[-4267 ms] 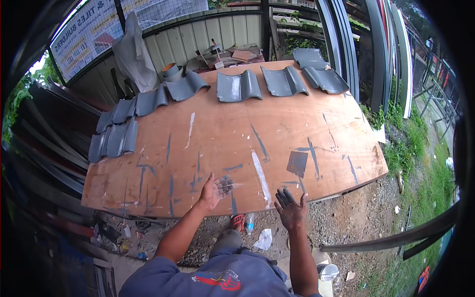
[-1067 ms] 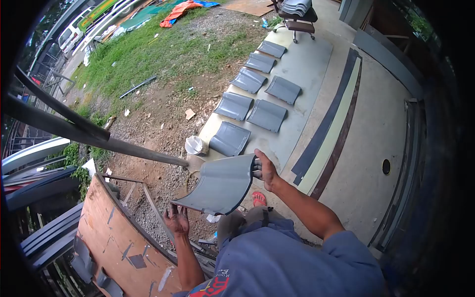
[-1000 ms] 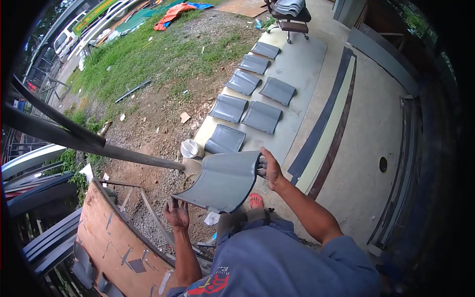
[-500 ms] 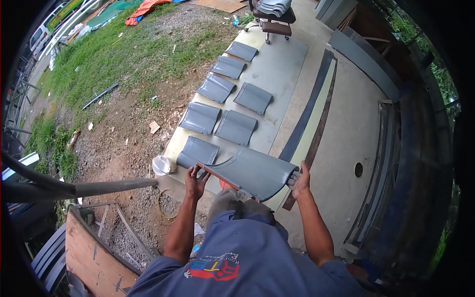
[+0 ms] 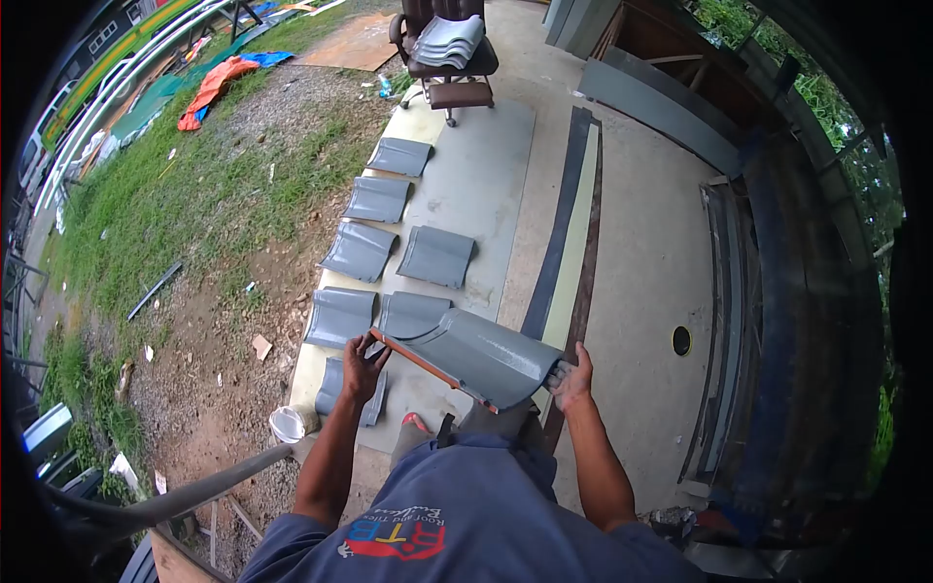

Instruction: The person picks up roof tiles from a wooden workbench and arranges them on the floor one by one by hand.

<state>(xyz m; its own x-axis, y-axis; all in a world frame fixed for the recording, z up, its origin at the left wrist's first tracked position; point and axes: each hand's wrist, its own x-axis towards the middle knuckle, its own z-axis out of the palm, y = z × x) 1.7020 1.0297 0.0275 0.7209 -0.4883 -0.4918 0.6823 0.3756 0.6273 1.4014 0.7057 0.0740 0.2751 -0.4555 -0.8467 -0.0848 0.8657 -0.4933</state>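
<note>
Between my hands I carry a grey curved roof tile (image 5: 486, 357), tilted, with its reddish-brown edge toward me on the left. My left hand (image 5: 360, 371) pinches the tile's left corner. At the opposite end, my right hand (image 5: 571, 377) has its fingers under the curled edge and its thumb up beside it. Beyond and below lie more grey tiles in two rows, among them one tile (image 5: 436, 257) in the right row and another tile (image 5: 340, 317) in the left row. A further tile (image 5: 416, 313) is partly hidden behind the one I hold.
A white bucket (image 5: 289, 424) stands by the sheet's near left corner, close to a grey pole (image 5: 224, 486). An office chair (image 5: 449, 68) holds stacked grey tiles (image 5: 447, 42) at the far end. Long dark strips (image 5: 564, 223) lie right of the tile rows.
My view has swung, so the tile rows and chair sit farther left and lower. More of the chair shows. Both hands still hold the same tile, and one foot now shows below it.
</note>
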